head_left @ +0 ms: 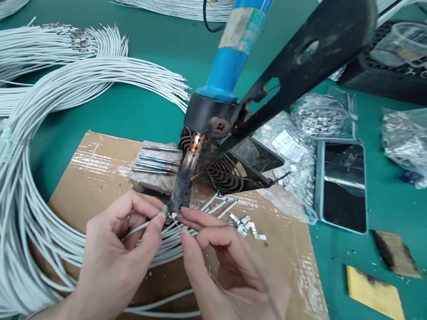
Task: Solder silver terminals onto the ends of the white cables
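Left hand: thumb and forefinger pinched shut on the end of a white wire. The wire end is held up to a small metal tab, just under the tip of the soldering iron.

Right hand: fingertips closed on a thin bare strand, which trails back over the palm toward the near edge of the bench. The fingertips of both hands almost meet at the tab. I cannot tell whether the tab touches the iron tip.

The iron has a blue handle. It is clamped tip-down in a black stand and does not rest in either hand.

Both hands work over a taped cardboard sheet lying on the green bench near its front edge.

- On the cardboard, just right of the fingertips: loose metal tabs, scattered.
- Left of the iron tip: a grey block with thin rods lying across it.
- Left half of the bench: big coils of white wires; some pass under the left hand.
- Right of the stand: a phone lying flat, with clear bags of small metal parts beside it.
- Toward the near right corner: a yellow pad and a brown scorched pad.
- Far right corner: a clear plastic cup.
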Action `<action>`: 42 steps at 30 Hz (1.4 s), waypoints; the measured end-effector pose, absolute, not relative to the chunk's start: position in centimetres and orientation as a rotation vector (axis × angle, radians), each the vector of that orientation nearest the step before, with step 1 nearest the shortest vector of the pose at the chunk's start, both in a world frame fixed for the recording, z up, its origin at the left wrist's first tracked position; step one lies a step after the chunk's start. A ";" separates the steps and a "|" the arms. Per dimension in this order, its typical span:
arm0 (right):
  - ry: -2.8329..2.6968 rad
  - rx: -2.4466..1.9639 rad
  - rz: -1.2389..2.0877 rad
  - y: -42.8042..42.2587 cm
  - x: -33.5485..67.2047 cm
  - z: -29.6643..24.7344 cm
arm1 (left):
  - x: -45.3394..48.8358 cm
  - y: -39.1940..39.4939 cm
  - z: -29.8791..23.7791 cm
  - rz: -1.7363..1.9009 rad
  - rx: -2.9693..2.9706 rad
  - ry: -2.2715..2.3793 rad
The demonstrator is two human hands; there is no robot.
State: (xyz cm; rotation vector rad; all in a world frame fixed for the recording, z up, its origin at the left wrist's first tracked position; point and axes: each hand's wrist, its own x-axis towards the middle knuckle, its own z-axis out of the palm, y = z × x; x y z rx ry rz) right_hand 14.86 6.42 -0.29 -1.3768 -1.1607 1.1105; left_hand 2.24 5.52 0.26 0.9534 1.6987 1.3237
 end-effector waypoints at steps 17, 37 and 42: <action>-1.200 -1.347 1.046 6.5 14.9 -0.4 | 2.2 5.6 0.3 1.307 0.971 1.706; -1.167 -1.298 1.047 6.3 14.6 -0.7 | 2.1 5.6 0.5 1.293 0.961 1.710; -1.206 -1.298 1.010 6.3 14.6 -1.0 | 2.1 5.7 0.4 1.301 0.964 1.732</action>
